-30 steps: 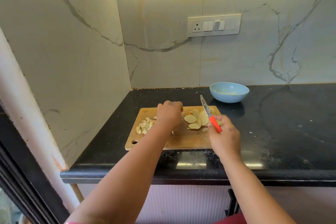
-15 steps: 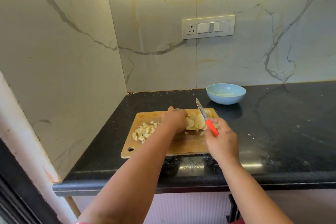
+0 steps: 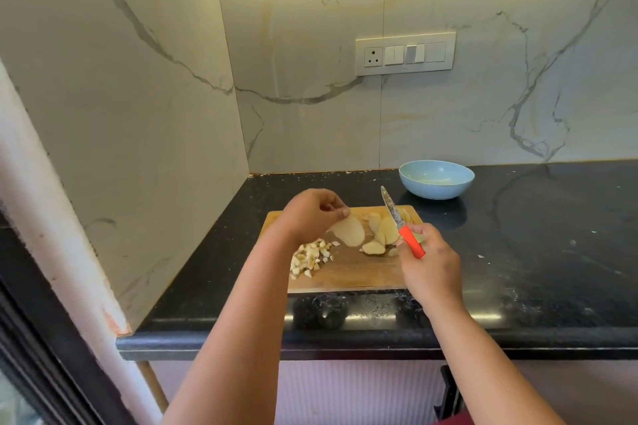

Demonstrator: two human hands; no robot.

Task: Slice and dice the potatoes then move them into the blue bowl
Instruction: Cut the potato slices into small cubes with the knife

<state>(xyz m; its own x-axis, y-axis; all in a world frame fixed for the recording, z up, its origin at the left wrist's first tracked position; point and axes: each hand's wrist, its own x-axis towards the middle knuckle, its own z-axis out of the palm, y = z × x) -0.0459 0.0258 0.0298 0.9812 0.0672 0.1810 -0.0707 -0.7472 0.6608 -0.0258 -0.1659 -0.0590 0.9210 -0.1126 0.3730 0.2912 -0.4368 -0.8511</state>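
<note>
Left hand (image 3: 312,214) pinches one slice (image 3: 348,229) just above the board (image 3: 348,272), long axis toward the knife (image 3: 400,222) clamped tip-up in the right hand (image 3: 429,267), dice (image 3: 310,257) below-left, empty bowl (image 3: 436,179) beyond right on table (image 3: 552,235).

I find no legible text, brand, number or sign anywhere in my head-camera view; the switch plate (image 3: 405,53) on the marble wall, the knife (image 3: 402,222) and the blue bowl (image 3: 436,179) carry no lettering I can read.
</note>
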